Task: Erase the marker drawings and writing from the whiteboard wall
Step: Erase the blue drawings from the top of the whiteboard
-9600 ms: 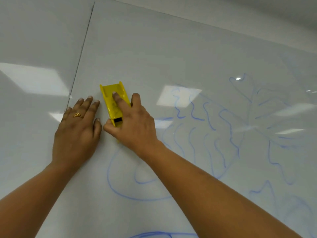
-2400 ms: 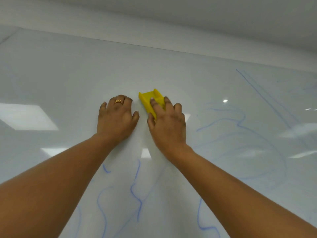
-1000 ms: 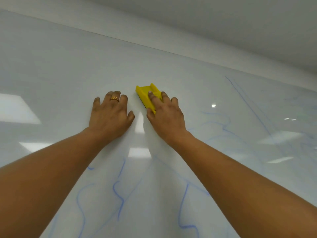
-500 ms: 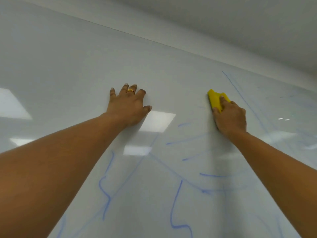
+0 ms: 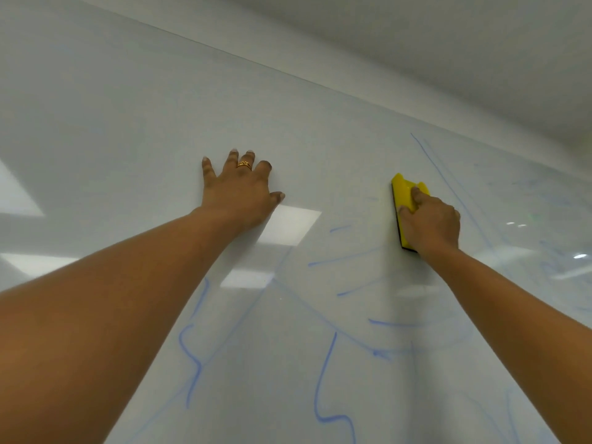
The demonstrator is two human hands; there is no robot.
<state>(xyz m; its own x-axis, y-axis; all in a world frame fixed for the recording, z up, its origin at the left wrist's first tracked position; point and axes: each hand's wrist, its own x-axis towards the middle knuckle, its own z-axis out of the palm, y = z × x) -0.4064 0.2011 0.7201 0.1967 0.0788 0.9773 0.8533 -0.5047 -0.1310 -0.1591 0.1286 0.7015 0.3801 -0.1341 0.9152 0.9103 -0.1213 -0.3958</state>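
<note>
Head view: right hand (image 5: 431, 221) curled round the yellow plastic-backed eraser block (image 5: 404, 196), pressed flat to the glossy whiteboard wall (image 5: 128, 123) beside blue marker lines (image 5: 326, 379). Left hand (image 5: 238, 190) splayed flat, bracing. Eraser looks light, rigid-backed; grip across its back.

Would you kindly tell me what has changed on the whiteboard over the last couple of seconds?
The right hand swept the yellow eraser rightward, away from the left hand. The left hand stayed pressed flat on the whiteboard, the right kept its grip on the eraser, and blue marks still remain below.
</note>
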